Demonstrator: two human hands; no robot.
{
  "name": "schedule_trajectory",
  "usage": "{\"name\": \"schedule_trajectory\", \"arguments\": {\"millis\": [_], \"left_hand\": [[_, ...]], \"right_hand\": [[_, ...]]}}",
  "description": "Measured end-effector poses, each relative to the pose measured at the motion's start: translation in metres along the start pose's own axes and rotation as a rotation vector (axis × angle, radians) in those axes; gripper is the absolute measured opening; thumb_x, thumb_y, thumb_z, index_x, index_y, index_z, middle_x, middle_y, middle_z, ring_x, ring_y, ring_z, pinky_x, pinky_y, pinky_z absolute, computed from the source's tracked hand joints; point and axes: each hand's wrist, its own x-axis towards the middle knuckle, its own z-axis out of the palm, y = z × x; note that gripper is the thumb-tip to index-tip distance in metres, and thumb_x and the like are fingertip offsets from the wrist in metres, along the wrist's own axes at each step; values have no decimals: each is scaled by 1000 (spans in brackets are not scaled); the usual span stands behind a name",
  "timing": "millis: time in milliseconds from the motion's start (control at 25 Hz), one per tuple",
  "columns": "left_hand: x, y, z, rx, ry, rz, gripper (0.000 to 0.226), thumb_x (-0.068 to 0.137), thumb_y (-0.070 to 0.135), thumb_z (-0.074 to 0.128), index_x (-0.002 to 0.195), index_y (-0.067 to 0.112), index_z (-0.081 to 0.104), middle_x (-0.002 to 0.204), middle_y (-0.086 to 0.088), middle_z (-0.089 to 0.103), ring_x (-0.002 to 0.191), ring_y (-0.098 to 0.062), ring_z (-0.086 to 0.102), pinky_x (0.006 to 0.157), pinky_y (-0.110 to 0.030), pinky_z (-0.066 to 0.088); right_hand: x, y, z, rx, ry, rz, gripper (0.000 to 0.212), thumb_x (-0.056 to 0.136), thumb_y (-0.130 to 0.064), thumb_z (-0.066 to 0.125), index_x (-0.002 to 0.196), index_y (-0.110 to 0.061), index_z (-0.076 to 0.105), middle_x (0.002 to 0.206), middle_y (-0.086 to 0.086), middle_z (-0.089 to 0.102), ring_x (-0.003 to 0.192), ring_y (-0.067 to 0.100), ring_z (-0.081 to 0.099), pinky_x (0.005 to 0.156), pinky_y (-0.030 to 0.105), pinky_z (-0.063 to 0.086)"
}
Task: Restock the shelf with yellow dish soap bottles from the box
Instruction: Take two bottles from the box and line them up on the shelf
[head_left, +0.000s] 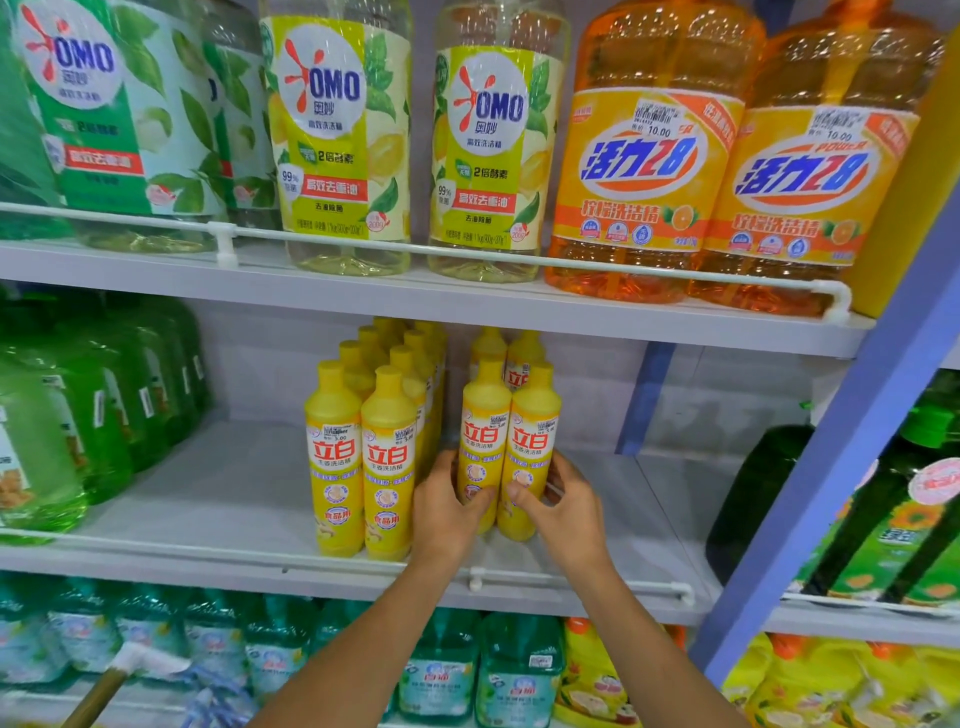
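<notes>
On the middle shelf (223, 499) stand rows of yellow dish soap bottles. Two front bottles stand side by side, upright on the shelf. My left hand (447, 512) grips the left one (484, 421) low on its body, thumb across the label. My right hand (566, 506) grips the right one (535, 426) the same way. More yellow bottles stand behind them, and two other rows (361, 452) fill the space just to the left. The box is out of view.
Green bottles (78, 415) stand at the shelf's left end. Bare shelf lies to the right of my hands, up to a blue upright post (852, 441). A white rail (571, 579) runs along the shelf's front edge. Large detergent bottles (644, 156) stand on the shelf above.
</notes>
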Motion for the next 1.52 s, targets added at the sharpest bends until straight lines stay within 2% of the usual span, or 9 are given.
{"name": "schedule_trajectory", "arguments": {"millis": [80, 160, 280, 480, 600, 880, 1080, 1320, 1520], "left_hand": [[3, -2, 4, -3, 21, 7, 62, 76, 36, 86, 129, 21, 57, 121, 2, 72, 108, -19, 69, 93, -43, 58], [8, -5, 7, -7, 37, 5, 60, 76, 37, 86, 127, 21, 58, 119, 2, 72, 106, -19, 70, 92, -44, 59], [19, -10, 13, -28, 59, -3, 51, 77, 31, 85, 121, 20, 61, 114, -1, 74, 102, -21, 71, 90, -46, 58], [38, -24, 27, -114, 101, -7, 53, 71, 55, 75, 115, 30, 60, 111, 4, 73, 100, -17, 71, 88, -47, 59], [49, -23, 35, -140, 120, -30, 45, 73, 44, 80, 111, 27, 62, 106, 2, 74, 95, -17, 71, 84, -48, 60], [65, -26, 45, -112, 148, -44, 48, 75, 30, 85, 116, 20, 63, 112, -3, 74, 99, -21, 71, 86, -47, 60], [77, -29, 49, -112, 142, -67, 50, 70, 31, 89, 113, 21, 63, 110, -2, 74, 98, -21, 72, 86, -47, 60], [85, -29, 53, -156, 136, -52, 48, 71, 25, 90, 110, 18, 64, 109, -2, 75, 94, -18, 72, 85, -45, 61], [92, -34, 57, -179, 149, -15, 53, 61, 49, 84, 105, 30, 61, 110, 0, 75, 96, -19, 73, 84, -47, 62]], "right_hand": [[1, 4, 8, -48, 119, 9, 59, 71, -35, 91, 122, -21, 67, 109, -8, 73, 95, 1, 71, 80, 11, 54], [8, 10, 15, -48, 179, 18, 57, 69, -38, 91, 118, -20, 68, 107, -5, 74, 93, 4, 71, 81, 19, 58], [24, 19, 18, 9, 133, 43, 50, 73, -32, 89, 117, -19, 68, 108, -3, 75, 95, 7, 72, 87, 31, 60], [53, 27, 22, 18, 63, 62, 41, 78, -27, 87, 115, -27, 69, 105, -10, 76, 92, 0, 71, 84, 23, 59], [65, 34, 27, 19, 86, 58, 41, 77, -29, 87, 112, -36, 67, 101, -18, 74, 91, -4, 70, 82, 20, 57], [74, 45, 32, 59, 135, 33, 48, 76, -25, 89, 118, -22, 66, 112, -1, 73, 97, 5, 70, 85, 26, 58], [83, 52, 27, 39, 89, 21, 62, 70, -50, 82, 123, -23, 66, 116, -3, 73, 102, 9, 71, 90, 35, 60], [89, 51, 26, 20, 72, -11, 52, 80, -40, 82, 126, -22, 65, 118, -4, 72, 104, 10, 70, 92, 37, 59], [94, 55, 28, 9, 79, -12, 57, 77, -49, 80, 126, -22, 65, 118, -3, 71, 104, 11, 70, 92, 40, 59]]}}
